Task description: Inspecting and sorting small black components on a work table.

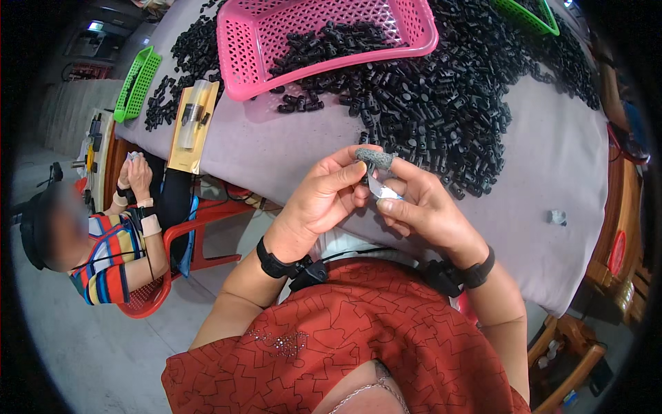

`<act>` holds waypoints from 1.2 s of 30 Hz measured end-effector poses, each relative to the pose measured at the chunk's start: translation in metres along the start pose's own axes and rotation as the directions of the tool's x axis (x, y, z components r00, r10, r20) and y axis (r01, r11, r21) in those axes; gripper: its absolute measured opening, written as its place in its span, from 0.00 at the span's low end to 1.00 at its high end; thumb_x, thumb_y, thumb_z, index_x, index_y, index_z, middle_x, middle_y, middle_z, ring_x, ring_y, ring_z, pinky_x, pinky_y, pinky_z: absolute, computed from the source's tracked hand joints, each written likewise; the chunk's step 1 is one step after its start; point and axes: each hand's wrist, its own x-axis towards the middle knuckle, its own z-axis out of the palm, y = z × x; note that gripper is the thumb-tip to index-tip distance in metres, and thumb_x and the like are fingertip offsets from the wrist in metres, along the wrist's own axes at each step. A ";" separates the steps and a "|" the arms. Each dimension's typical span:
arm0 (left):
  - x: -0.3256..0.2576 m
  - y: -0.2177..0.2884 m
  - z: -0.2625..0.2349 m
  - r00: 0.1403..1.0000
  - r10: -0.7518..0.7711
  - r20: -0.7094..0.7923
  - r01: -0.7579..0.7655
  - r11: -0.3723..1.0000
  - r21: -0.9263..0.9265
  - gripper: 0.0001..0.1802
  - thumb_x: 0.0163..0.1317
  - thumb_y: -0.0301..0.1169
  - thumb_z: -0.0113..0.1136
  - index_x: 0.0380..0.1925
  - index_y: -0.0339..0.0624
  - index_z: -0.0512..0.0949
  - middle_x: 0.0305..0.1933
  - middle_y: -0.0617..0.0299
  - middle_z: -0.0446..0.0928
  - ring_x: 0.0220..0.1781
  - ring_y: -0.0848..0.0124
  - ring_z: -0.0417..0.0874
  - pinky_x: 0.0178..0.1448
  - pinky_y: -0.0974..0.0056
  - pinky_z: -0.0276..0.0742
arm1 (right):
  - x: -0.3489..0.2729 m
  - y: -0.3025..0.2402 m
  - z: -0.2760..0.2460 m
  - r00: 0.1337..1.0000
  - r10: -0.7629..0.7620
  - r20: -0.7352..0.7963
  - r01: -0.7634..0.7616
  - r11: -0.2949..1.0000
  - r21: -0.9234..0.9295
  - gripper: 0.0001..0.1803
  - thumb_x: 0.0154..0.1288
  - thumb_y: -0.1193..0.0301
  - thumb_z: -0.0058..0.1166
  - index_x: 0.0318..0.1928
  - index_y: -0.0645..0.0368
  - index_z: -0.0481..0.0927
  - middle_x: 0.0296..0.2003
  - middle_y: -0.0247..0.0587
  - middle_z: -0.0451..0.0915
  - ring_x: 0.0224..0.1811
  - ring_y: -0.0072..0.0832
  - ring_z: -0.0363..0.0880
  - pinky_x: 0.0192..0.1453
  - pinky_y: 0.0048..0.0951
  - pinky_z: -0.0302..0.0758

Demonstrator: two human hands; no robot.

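Note:
Both hands meet above the table's near edge. My left hand (318, 193) is closed, thumb and fingers pinching a small black part (370, 170) that is mostly hidden by the fingers. Between the thumb and fingers of my right hand (429, 207) is a small blade (376, 186), its grip end wrapped in white. The blade points toward the left fingertips, close to the black part. A grey textured finger cot (374, 159) covers the right index finger, which reaches over the part. Just beyond my hands spreads a big pile of small black plastic parts (434, 103).
A pink basket (241, 86) of black parts stands on the cloth-covered table (538, 186). Green baskets (138, 83) (548, 27) sit at both sides. A yellow board (185, 159) with a clear tube lies left. Another person (114, 241) sits on a red chair (200, 228), hands together.

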 end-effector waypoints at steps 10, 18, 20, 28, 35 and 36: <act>-0.002 0.000 -0.003 0.999 -0.036 -0.024 0.035 0.998 -0.045 0.20 0.68 0.27 0.57 0.58 0.35 0.70 0.42 0.57 0.78 0.37 0.75 0.83 0.39 0.78 0.84 | 0.001 0.001 0.002 0.999 0.003 -0.033 -0.004 1.000 -0.028 0.27 0.70 0.74 0.53 0.66 0.63 0.62 0.30 0.30 0.73 0.24 0.13 0.65 0.24 0.16 0.62; -0.002 -0.002 -0.002 0.998 -0.014 -0.067 0.013 1.000 -0.016 0.19 0.68 0.27 0.56 0.58 0.35 0.71 0.41 0.59 0.78 0.37 0.75 0.83 0.37 0.78 0.85 | 0.000 0.002 0.000 1.000 0.011 -0.029 -0.012 0.999 -0.034 0.30 0.69 0.75 0.53 0.69 0.62 0.60 0.30 0.30 0.73 0.24 0.13 0.65 0.24 0.16 0.62; -0.002 -0.003 -0.002 0.997 -0.013 -0.077 0.012 1.000 -0.018 0.19 0.68 0.27 0.56 0.58 0.35 0.71 0.40 0.59 0.78 0.37 0.75 0.83 0.37 0.78 0.85 | 0.001 0.001 0.001 0.999 0.014 -0.035 -0.015 0.999 -0.046 0.30 0.69 0.75 0.53 0.69 0.62 0.60 0.30 0.30 0.73 0.24 0.13 0.66 0.24 0.16 0.62; -0.002 -0.003 -0.003 0.996 -0.022 -0.089 0.020 0.999 -0.026 0.19 0.68 0.27 0.56 0.57 0.36 0.71 0.41 0.59 0.78 0.38 0.75 0.83 0.37 0.78 0.85 | 0.001 0.000 0.000 0.999 0.033 -0.023 -0.034 0.998 -0.047 0.29 0.70 0.75 0.52 0.68 0.63 0.60 0.30 0.30 0.74 0.24 0.13 0.66 0.24 0.16 0.63; -0.002 -0.003 -0.006 0.999 -0.029 -0.034 0.027 0.998 -0.060 0.20 0.68 0.27 0.56 0.58 0.35 0.71 0.42 0.57 0.78 0.38 0.74 0.83 0.38 0.77 0.84 | 0.000 -0.003 0.001 1.000 0.019 -0.012 -0.020 0.999 -0.032 0.29 0.70 0.75 0.52 0.69 0.63 0.60 0.30 0.29 0.73 0.25 0.13 0.65 0.24 0.16 0.63; -0.002 -0.003 -0.007 0.999 -0.030 -0.012 0.029 0.997 -0.068 0.20 0.68 0.27 0.56 0.58 0.35 0.71 0.43 0.57 0.79 0.37 0.74 0.83 0.38 0.77 0.84 | 0.001 -0.002 0.002 1.000 0.018 -0.023 -0.019 0.999 -0.034 0.29 0.70 0.75 0.52 0.69 0.63 0.61 0.30 0.29 0.73 0.24 0.12 0.65 0.24 0.15 0.62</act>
